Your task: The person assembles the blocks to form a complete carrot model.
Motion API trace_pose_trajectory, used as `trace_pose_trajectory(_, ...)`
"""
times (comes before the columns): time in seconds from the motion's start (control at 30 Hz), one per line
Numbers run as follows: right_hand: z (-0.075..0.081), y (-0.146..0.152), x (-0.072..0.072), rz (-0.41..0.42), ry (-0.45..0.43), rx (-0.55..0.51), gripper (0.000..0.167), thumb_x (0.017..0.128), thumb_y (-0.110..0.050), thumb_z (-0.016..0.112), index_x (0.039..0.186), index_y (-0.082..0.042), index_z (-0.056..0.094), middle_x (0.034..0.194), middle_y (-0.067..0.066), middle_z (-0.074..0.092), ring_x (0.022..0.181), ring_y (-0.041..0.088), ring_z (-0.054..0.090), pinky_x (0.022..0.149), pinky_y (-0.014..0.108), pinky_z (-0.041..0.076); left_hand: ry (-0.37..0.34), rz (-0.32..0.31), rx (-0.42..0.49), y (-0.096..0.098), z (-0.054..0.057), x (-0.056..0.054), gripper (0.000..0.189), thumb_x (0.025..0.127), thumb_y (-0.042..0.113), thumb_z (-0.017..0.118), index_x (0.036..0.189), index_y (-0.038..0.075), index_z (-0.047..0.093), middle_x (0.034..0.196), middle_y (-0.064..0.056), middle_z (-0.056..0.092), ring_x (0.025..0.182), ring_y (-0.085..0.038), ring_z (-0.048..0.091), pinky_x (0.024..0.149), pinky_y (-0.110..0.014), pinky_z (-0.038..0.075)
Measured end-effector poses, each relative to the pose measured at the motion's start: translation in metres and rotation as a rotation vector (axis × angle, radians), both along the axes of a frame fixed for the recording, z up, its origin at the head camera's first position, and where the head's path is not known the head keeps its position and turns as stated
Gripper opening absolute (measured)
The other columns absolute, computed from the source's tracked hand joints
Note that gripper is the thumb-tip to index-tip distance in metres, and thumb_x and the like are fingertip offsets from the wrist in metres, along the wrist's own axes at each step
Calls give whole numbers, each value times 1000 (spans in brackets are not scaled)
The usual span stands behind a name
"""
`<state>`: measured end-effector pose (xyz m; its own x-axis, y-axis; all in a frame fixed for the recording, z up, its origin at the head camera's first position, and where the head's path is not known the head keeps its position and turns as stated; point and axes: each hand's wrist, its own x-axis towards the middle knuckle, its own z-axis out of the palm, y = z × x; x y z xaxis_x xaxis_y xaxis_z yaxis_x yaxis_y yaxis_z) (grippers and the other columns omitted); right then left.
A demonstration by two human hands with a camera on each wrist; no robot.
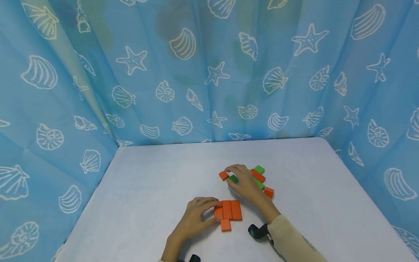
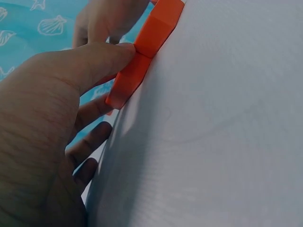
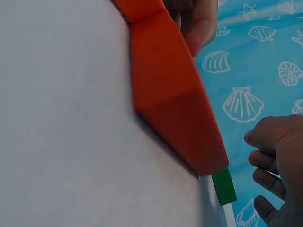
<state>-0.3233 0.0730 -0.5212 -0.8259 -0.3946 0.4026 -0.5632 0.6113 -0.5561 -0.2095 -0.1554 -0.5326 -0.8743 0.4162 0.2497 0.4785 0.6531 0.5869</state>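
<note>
Clock dirs per head view, 12 = away from the person.

Blue seashell-print curtain (image 1: 186, 91) fills 9 through 3 round the back. White tabletop (image 1: 154, 182) below it. Beige sleeve (image 1: 291, 236) comes in from 5.

Right hand (image 1: 243, 183): points to about 10-11, palm down over the loose blocks, fingers loosely bent, thumb parted from index with a gap. No grip visible; contact can't be confirmed.

Left hand (image 1: 194, 218): reaches to 2, low, side of hand near the table. Thumb on the near end, index at the far end of the left orange block (image 1: 218, 213), so a narrow pinch; other fingers loose.

That block is the 9 o'clock member of an orange three-block row (image 1: 227, 210), long sides together, at 7 from the loose blocks. Small orange block (image 1: 226, 225) butts against the row's 6 o'clock edge. Can't tell if any are joined.

Loose ones round the right hand: orange block (image 1: 258, 175) at 2, dark green block (image 1: 233, 178) at 9, short orange block (image 1: 224, 175) at 10. More may sit under the palm.

Handling, my read: light, rigid, fairly smooth, not fragile. Pinch opposite ends or side edges; pressing on top could skid them. Gentle force, since a nudge probably knocks the row out of line.
</note>
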Motion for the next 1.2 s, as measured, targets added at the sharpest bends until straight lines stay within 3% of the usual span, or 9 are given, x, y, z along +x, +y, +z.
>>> trace_pose_trajectory(0.2, -2, -9, -12, 23, -19, 12, 40, 89, -12, 71, 129, -11, 64, 133, 7, 60, 128, 30, 47, 100, 56, 37, -15, 8, -31, -2, -2, -1, 42, 91, 47, 69, 132, 34, 64, 137, 16, 56, 127, -16, 45, 105, -54, 32)
trace_pose_trajectory(0.47, -7, -10, -19, -8, -92, 91, 41, 94, -18, 69, 134, -19, 62, 138, 4, 58, 133, 27, 45, 105, 54, 34, -8, 18, -67, -1, 1, -4, 43, 92, 45, 69, 133, 35, 63, 139, 14, 55, 128, -17, 45, 107, -54, 31)
trace_pose_trajectory(0.8, -9, -12, -18, 13, -38, 149, 38, 94, -20, 70, 131, -14, 63, 134, 7, 60, 129, 29, 47, 102, 54, 34, -17, 23, -79, -2, 2, -4, 44, 91, 45, 70, 134, 35, 63, 139, 12, 56, 129, -18, 46, 108, -54, 32)
trace_pose_trajectory(0.97, -6, -10, -20, 7, 41, 102, 35, 92, -21, 73, 126, -15, 65, 128, 6, 62, 125, 29, 48, 100, 54, 33, -31, 29, -81, -2, 5, -6, 44, 91, 45, 69, 134, 35, 63, 140, 12, 55, 129, -19, 45, 108, -54, 31)
trace_pose_trajectory(1.2, -1, -7, -5, 20, 68, 36, 31, 90, -19, 75, 120, -14, 67, 124, 5, 65, 122, 29, 51, 99, 57, 37, -47, 21, -76, -2, 0, -3, 43, 92, 48, 66, 133, 36, 63, 139, 12, 56, 128, -20, 46, 107, -56, 32)
